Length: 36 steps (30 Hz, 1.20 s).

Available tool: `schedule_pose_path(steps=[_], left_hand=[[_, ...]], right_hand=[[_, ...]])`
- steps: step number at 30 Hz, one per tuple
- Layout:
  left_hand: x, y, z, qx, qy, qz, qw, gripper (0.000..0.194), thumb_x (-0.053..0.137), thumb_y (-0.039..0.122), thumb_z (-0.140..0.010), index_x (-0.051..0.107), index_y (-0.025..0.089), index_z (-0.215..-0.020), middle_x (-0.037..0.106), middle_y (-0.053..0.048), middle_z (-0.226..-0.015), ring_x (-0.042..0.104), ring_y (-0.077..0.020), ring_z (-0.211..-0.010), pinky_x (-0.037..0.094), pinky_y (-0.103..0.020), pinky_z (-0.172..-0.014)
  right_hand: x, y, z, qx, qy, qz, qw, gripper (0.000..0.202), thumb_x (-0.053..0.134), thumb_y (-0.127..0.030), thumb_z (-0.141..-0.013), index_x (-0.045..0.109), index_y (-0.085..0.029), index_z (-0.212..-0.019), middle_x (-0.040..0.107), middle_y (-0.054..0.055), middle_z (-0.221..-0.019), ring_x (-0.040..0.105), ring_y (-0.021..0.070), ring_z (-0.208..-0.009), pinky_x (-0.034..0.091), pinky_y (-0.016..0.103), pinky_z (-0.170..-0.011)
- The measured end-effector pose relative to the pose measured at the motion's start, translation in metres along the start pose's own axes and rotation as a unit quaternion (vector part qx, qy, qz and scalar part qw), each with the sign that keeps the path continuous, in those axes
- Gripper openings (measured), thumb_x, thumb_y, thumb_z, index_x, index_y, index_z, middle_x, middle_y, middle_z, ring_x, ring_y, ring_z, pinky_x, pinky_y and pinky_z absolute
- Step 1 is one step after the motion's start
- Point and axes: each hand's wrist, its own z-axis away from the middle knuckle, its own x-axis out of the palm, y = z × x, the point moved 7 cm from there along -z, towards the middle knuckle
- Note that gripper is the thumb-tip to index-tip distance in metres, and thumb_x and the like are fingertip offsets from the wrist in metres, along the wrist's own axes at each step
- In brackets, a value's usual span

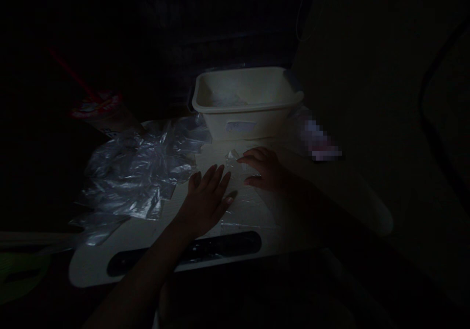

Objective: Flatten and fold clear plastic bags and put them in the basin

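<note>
My left hand (207,201) lies palm down over the white table with its fingers stretched out and nothing gripped. To its right, my right hand (266,170) is held with thumb and forefinger apart, curved beside a small crumpled piece of clear plastic (232,155). A flat sheet or bag of clear plastic (251,211) lies below both hands, its edges hard to make out in the dim light. Left of my left hand, a loose heap of clear plastic bags (128,177) covers that side of the table.
A cream plastic bin (242,123) with a label stands at the table's back, with whitish contents inside. A cup with a red straw (99,106) stands at the back left. The table (91,268) has a dark slot (227,246) along its front edge. A blurred item (319,140) lies right of the bin.
</note>
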Motion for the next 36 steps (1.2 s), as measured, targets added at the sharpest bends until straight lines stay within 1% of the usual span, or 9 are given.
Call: schedule_pose_path(steps=[6, 11, 15, 18, 21, 24, 29, 36], left_hand=[[0.0007, -0.0004, 0.0007, -0.001, 0.007, 0.003, 1.0, 0.046, 0.024, 0.034, -0.085, 0.025, 0.014, -0.126, 0.021, -0.013, -0.134, 0.015, -0.0257, -0.122, 0.016, -0.048, -0.092], [0.0017, -0.0011, 0.0017, -0.009, 0.002, -0.008, 1.0, 0.046, 0.024, 0.035, -0.085, 0.025, 0.015, -0.126, 0.021, -0.013, -0.134, 0.015, -0.026, -0.122, 0.017, -0.048, -0.091], [0.0012, -0.0008, 0.0014, -0.013, 0.005, -0.01, 1.0, 0.045, 0.023, 0.035, -0.085, 0.025, 0.015, -0.125, 0.022, -0.013, -0.134, 0.016, -0.0259, -0.122, 0.017, -0.048, -0.091], [0.0002, -0.0003, 0.0004, -0.013, 0.007, -0.009, 1.0, 0.045, 0.024, 0.034, -0.085, 0.026, 0.014, -0.125, 0.022, -0.013, -0.134, 0.016, -0.0263, -0.122, 0.016, -0.047, -0.091], [-0.0012, -0.0001, -0.0001, -0.012, 0.007, -0.004, 1.0, 0.047, 0.023, 0.035, -0.085, 0.022, 0.014, -0.127, 0.021, -0.013, -0.134, 0.016, -0.0261, -0.122, 0.016, -0.047, -0.091], [-0.0012, -0.0007, 0.0, -0.012, 0.005, -0.004, 1.0, 0.046, 0.023, 0.034, -0.085, 0.019, 0.017, -0.128, 0.02, -0.011, -0.135, 0.016, -0.0255, -0.122, 0.017, -0.047, -0.091], [0.0006, -0.0013, 0.0008, -0.009, 0.001, -0.003, 1.0, 0.045, 0.023, 0.035, -0.085, 0.025, 0.017, -0.126, 0.021, -0.012, -0.134, 0.015, -0.0264, -0.122, 0.017, -0.048, -0.09], [0.0013, -0.0013, 0.0008, -0.01, 0.002, -0.002, 1.0, 0.045, 0.024, 0.034, -0.085, 0.025, 0.016, -0.126, 0.021, -0.012, -0.134, 0.014, -0.0262, -0.122, 0.017, -0.048, -0.09]], right_hand=[[0.0002, 0.0006, 0.0, 0.001, 0.005, 0.003, 1.0, 0.053, 0.055, -0.05, -0.064, 0.05, -0.02, -0.107, 0.049, 0.007, -0.107, 0.038, 0.0235, -0.099, 0.026, 0.037, -0.082], [0.0004, -0.0001, 0.0001, -0.001, 0.005, 0.0, 1.0, 0.053, 0.057, -0.047, -0.063, 0.051, -0.019, -0.107, 0.049, 0.007, -0.106, 0.039, 0.0232, -0.098, 0.026, 0.037, -0.082], [0.0008, 0.0003, 0.0005, -0.004, 0.007, -0.005, 1.0, 0.053, 0.056, -0.048, -0.064, 0.05, -0.019, -0.107, 0.049, 0.007, -0.107, 0.039, 0.0233, -0.099, 0.026, 0.037, -0.083], [0.0006, 0.0003, 0.0009, -0.007, 0.009, -0.007, 1.0, 0.053, 0.056, -0.049, -0.064, 0.05, -0.019, -0.107, 0.049, 0.007, -0.107, 0.039, 0.0233, -0.099, 0.027, 0.037, -0.082], [0.0003, 0.0004, 0.0011, -0.006, 0.01, -0.004, 1.0, 0.053, 0.057, -0.048, -0.063, 0.05, -0.019, -0.107, 0.05, 0.007, -0.106, 0.04, 0.0231, -0.098, 0.027, 0.037, -0.082], [0.0003, 0.0002, 0.001, -0.007, 0.013, -0.004, 1.0, 0.053, 0.057, -0.048, -0.064, 0.05, -0.019, -0.108, 0.05, 0.007, -0.106, 0.039, 0.0229, -0.098, 0.028, 0.037, -0.082], [0.001, 0.0009, 0.0006, -0.006, 0.017, -0.003, 1.0, 0.052, 0.057, -0.048, -0.063, 0.051, -0.019, -0.107, 0.05, 0.007, -0.106, 0.04, 0.0231, -0.098, 0.027, 0.037, -0.082], [0.0014, 0.0015, 0.0009, -0.004, 0.015, -0.004, 1.0, 0.053, 0.058, -0.047, -0.062, 0.051, -0.019, -0.107, 0.05, 0.008, -0.106, 0.04, 0.0232, -0.098, 0.027, 0.037, -0.082]])
